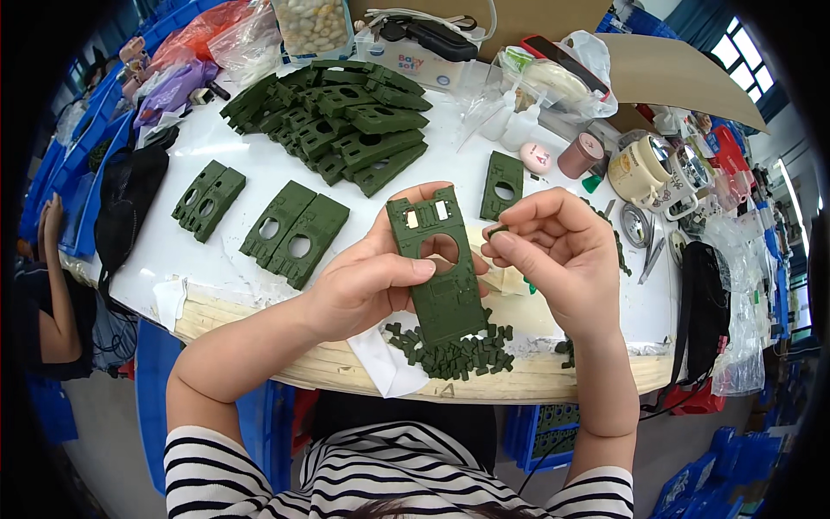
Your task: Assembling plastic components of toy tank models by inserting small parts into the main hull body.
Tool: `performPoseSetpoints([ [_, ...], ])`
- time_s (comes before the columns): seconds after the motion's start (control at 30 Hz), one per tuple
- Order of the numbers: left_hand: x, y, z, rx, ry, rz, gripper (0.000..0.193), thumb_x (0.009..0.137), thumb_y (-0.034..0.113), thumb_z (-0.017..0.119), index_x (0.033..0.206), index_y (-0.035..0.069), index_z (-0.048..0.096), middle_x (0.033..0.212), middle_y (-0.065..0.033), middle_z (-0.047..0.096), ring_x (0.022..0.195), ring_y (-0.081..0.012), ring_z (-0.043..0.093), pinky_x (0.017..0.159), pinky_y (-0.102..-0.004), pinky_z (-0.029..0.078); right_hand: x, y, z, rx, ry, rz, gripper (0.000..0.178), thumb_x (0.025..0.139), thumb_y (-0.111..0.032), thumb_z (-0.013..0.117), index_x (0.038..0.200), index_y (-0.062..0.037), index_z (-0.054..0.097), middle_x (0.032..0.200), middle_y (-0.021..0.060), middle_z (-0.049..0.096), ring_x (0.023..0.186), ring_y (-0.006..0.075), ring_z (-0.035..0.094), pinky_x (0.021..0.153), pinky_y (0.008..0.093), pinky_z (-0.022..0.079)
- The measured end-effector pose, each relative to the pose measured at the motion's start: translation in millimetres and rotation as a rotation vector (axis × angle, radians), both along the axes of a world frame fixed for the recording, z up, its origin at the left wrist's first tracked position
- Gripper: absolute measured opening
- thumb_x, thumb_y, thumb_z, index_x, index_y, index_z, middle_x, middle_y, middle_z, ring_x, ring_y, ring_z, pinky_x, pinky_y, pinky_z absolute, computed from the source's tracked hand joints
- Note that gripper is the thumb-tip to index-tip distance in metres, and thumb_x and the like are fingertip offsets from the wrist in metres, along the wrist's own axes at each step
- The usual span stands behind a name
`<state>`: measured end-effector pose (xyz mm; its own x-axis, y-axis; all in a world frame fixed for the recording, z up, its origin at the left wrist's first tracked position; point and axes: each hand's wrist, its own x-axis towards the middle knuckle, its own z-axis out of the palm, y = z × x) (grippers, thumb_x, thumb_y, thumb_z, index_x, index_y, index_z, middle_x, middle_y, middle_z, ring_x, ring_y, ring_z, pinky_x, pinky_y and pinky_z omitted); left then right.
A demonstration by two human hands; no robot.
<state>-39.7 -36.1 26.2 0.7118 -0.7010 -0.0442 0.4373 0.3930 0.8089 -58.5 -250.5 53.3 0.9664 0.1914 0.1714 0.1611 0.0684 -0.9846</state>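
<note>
My left hand (370,278) grips a dark green plastic plate (439,275) with a round hole, held upright over the table's near edge. My right hand (562,249) pinches a small green piece (496,231) between thumb and fingertips, just right of the plate's upper edge. Below the plate lies a heap of small green pieces (454,350) on the table edge. Two pairs of similar green plates (296,232) (208,198) lie flat to the left, and a single plate (502,182) lies behind my right hand.
A large stack of green plates (341,121) sits at the back of the white table (259,169). Cups, bottles, bags and a cardboard box (666,73) crowd the right and rear. Another person's arm (50,277) is at the far left. Blue crates stand below.
</note>
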Motion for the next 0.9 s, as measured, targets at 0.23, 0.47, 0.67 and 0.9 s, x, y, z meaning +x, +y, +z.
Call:
performPoseSetpoints([
  [0.23,-2.3,-0.7,-2.2,0.003,0.002,-0.039,0.081,0.084,0.016,0.056,0.15,0.015,0.009,0.12,-0.0254,0.055,0.112,-0.041,0.058,0.1,-0.0502,0.045,2.7,-2.2,2.5,0.074,0.096,0.008,0.019,0.088,-0.001,0.066,0.105,0.0053,0.064,0.094,0.0106,0.068,0.084,0.0131,0.067,0.077,0.0244,0.056],
  [0.47,-4.5,1.1,-6.5,0.012,0.001,-0.072,0.078,0.087,0.015,0.055,0.151,0.016,0.01,0.122,-0.0231,0.055,0.113,-0.0403,0.058,0.101,-0.0507,0.043,5.4,-4.4,1.0,0.11,0.131,0.045,0.02,0.09,-0.005,0.065,0.107,0.005,0.064,0.095,0.0108,0.068,0.084,0.0133,0.067,0.076,0.0248,0.056],
  [0.67,-5.7,-1.3,-4.9,0.026,-0.03,-0.089,0.078,0.088,0.015,0.055,0.151,0.015,0.009,0.123,-0.0214,0.055,0.113,-0.037,0.058,0.102,-0.0489,0.043,3.5,-3.1,1.3,0.073,0.118,0.022,0.018,0.09,-0.005,0.065,0.104,0.0056,0.064,0.094,0.0112,0.068,0.083,0.0128,0.067,0.075,0.0242,0.056],
  [0.9,-10.9,-3.9,-16.6,0.061,-0.318,-0.071,0.075,0.093,0.014,0.05,0.151,0.011,0.003,0.131,-0.0141,0.048,0.116,-0.0273,0.055,0.102,-0.0435,0.041,-9.2,3.0,5.5,0.017,0.066,0.009,0.016,0.089,-0.001,0.065,0.103,0.0074,0.063,0.091,0.0106,0.068,0.08,0.0112,0.067,0.072,0.0219,0.055],
])
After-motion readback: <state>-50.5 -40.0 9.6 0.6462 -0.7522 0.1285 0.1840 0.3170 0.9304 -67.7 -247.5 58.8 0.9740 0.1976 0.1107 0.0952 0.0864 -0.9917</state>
